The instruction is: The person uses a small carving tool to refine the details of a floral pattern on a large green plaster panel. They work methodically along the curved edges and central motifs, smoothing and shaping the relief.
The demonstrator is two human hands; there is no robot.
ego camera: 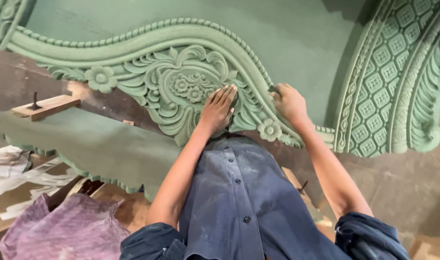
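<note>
I see my left hand flat, fingers together, on the green carved flower panel; my right hand curls tight on its beaded edge.

Soft daylight, mild edge blur

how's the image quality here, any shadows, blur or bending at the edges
Head view: soft, even light, no glare; a dark shadow falls across the green panel at upper right. The left hand and right hand on the carved scrollwork look sharp. The lattice-carved border curves, perhaps wide-lens distortion.
</note>
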